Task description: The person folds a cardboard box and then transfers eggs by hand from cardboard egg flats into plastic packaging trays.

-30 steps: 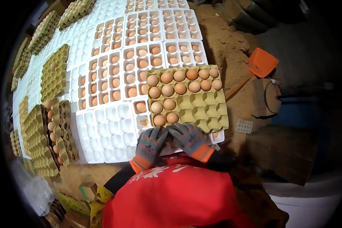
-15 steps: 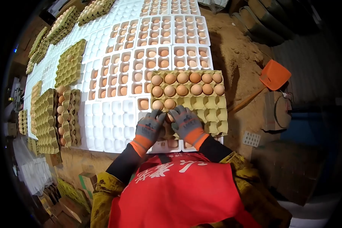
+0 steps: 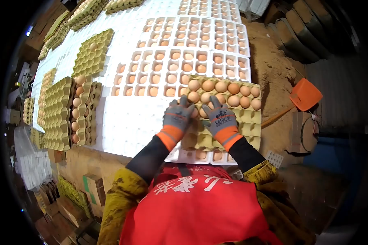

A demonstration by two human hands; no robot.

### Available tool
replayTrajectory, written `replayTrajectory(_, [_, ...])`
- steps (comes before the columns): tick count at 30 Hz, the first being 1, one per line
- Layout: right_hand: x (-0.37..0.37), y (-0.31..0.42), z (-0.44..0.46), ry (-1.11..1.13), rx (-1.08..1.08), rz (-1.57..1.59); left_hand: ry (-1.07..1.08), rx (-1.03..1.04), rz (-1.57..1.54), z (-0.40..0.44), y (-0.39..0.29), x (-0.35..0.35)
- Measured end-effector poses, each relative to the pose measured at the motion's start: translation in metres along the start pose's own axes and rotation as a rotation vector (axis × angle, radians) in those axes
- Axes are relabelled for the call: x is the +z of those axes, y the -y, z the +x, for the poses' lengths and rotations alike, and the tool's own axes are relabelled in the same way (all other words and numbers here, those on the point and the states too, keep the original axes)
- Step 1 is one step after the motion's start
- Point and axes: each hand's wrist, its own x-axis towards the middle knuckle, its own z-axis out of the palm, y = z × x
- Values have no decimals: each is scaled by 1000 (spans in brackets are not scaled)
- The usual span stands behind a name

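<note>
A pulp egg tray [image 3: 243, 130] lies at the near right edge of the white tray area, its two far rows largely filled with brown eggs [image 3: 221, 86]. My left hand [image 3: 178, 117], in a grey and orange glove, is at the tray's left side, fingers curled against an egg [image 3: 194, 112]. Beside it, my gloved right hand [image 3: 222, 120] reaches over the third row, fingers bent around an egg [image 3: 204, 112]. My fingers partly hide both eggs. Several nearer cups of the pulp tray hold nothing.
White foam trays [image 3: 129, 114] cover the table, many with eggs. Upright pulp trays [image 3: 57, 116] and an egg-filled tray [image 3: 76, 114] stand at left. A flat pulp tray [image 3: 93, 53] holds one egg. An orange shovel [image 3: 306, 94] lies on the right.
The view has shifted, so the table appears farther right and higher. Both hands have moved toward the far side of the pulp tray, with the right hand farther from the left.
</note>
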Motion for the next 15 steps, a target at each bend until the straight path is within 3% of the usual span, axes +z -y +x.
replayTrajectory(2, [2,2,6,63,51,19,95,-34,15,10,0,-7])
replayTrajectory(7, [12,-3,-6,-327,180,728,-14,-31,-334,1,28,-14])
replayTrajectory(8, [23,-9,-9,-328,274,966,32,-53,-454,1,33,-21])
replayTrajectory(9, [-7,13,-11,-202,591,1335,-65,-60,-540,-4,43,-22])
replayTrajectory(11, [-10,30,-8,-118,667,1325,-253,-66,-709,-20,67,-21])
replayTrajectory(13, [-2,63,2,-200,511,1337,-290,-126,-707,-43,110,-26])
replayTrajectory(14, [15,71,12,-303,268,1036,-303,-200,-718,-56,131,-35])
replayTrajectory(15, [15,91,25,-252,242,1088,-304,-251,-647,-69,157,-38])
